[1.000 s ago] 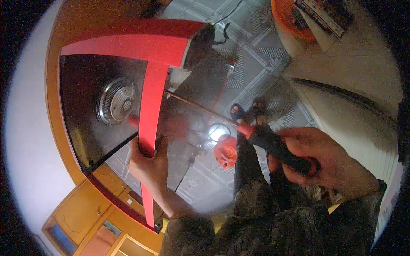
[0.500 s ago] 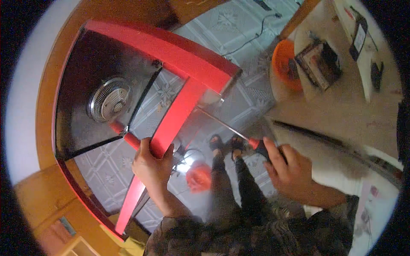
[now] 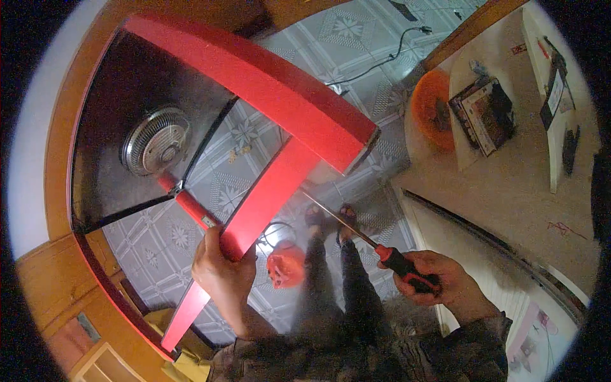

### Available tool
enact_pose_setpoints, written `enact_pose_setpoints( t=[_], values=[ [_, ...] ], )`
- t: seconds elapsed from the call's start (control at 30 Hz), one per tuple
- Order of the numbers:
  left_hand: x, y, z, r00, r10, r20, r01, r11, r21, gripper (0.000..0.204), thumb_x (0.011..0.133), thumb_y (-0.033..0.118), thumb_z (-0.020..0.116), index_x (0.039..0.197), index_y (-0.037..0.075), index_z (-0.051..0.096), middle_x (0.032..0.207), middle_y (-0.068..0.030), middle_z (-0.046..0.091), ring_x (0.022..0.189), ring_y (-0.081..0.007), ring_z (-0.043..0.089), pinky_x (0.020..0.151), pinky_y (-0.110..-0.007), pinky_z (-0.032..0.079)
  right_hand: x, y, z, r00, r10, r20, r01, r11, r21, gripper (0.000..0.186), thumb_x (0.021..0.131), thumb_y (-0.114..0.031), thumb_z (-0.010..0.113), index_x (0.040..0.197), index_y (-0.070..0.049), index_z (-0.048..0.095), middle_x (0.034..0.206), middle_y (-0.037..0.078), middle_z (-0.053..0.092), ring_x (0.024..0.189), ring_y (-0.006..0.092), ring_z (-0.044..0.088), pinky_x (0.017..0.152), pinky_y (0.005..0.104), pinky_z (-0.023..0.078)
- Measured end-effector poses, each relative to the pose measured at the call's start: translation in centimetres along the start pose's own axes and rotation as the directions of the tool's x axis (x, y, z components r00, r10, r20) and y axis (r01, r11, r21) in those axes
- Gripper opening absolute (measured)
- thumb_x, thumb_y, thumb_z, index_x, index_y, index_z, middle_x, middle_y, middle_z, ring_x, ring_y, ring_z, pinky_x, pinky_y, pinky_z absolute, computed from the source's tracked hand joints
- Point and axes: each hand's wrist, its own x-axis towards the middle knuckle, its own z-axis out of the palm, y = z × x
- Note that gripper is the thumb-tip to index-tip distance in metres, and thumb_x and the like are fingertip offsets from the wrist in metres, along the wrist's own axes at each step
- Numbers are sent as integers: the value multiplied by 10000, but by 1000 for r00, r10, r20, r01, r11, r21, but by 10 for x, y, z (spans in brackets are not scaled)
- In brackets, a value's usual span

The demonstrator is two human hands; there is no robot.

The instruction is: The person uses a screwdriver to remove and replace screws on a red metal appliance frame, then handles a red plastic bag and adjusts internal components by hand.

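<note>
A large red frame [image 3: 280, 181] with a black panel [image 3: 105, 156] stands tilted in front of me. A round silver grille [image 3: 157, 141] is set in that panel. My left hand [image 3: 223, 270] is closed around the lower part of the frame's inner red bar, thumb on one side and fingers on the other. In my right hand [image 3: 445, 280] is a screwdriver [image 3: 407, 270] with a red and black handle and a long metal shaft. Its shaft points up and left to the bar's right edge; whether the tip touches anything there I cannot tell.
To the right stands a light tabletop [image 3: 503, 184] bearing a book-like block [image 3: 484, 114]. An orange basin [image 3: 428, 105] is beside it. A black cable [image 3: 401, 51] lies on the tiled floor [image 3: 356, 28]. Below the frame are a red plastic bag-like thing [image 3: 284, 266] and my feet.
My right hand has turned, so more of the screwdriver's handle shows, and it sits slightly lower. The frame's near right corner appears lower and farther right. My left hand keeps its hold.
</note>
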Motion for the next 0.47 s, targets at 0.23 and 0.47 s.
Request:
enact_pose_setpoints(
  t=[0.23, 0.47],
  values=[
    [4, -2, -9, 999, -5, 49, 4, 1000, 5, 350, 595, 208, 766, 847, 75, 564, 731, -108, 586, 690, -338, 585, 604, -412, 464, 6, 13, -17, 957, -275, 92, 289, 934, -210, 609, 790, -215, 660, 1307, -2, 420, 976, 141, 568, 638, 159, 549, 423, 235, 390],
    [2, -11, -6, 997, 45, 59, -44, 999, -16, 463, 592, 247, 797, 944, 79, 549, 825, -121, 614, 760, -323, 605, 656, -421, 472, 7, 30, -5, 587, -755, 291, -66, -404, -913, 690, 821, -372, 670, 1399, -177, 349, 1199, 123, 547, 892, 291, 620, 703, 400, 548]
  ],
)
